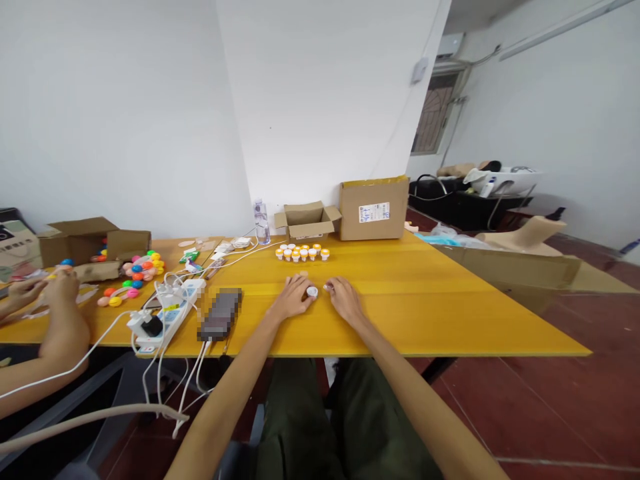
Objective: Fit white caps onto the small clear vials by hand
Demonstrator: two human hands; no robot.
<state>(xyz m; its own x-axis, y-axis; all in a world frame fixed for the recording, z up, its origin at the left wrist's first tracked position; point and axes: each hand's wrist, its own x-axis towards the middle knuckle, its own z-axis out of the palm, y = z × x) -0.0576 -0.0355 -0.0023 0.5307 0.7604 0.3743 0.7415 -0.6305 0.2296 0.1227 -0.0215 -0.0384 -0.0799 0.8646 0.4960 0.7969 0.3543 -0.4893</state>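
Note:
My left hand (293,297) rests on the yellow table (425,313) with its fingers curled round a small white round cap or pot (312,291). Close beside it my right hand (345,299) lies on the table, fingertips pinched on a tiny shiny piece (327,287) that is too small to name. The two hands nearly touch. A little farther back stands a cluster of several small white pots with orange lids (303,253).
Behind the pots are an open small cardboard box (307,221), a larger closed box (374,207) and a clear bottle (261,221). A power strip with cables (165,313) and a dark device (220,313) lie left. Another person's hands (45,290) work by colourful balls (135,273).

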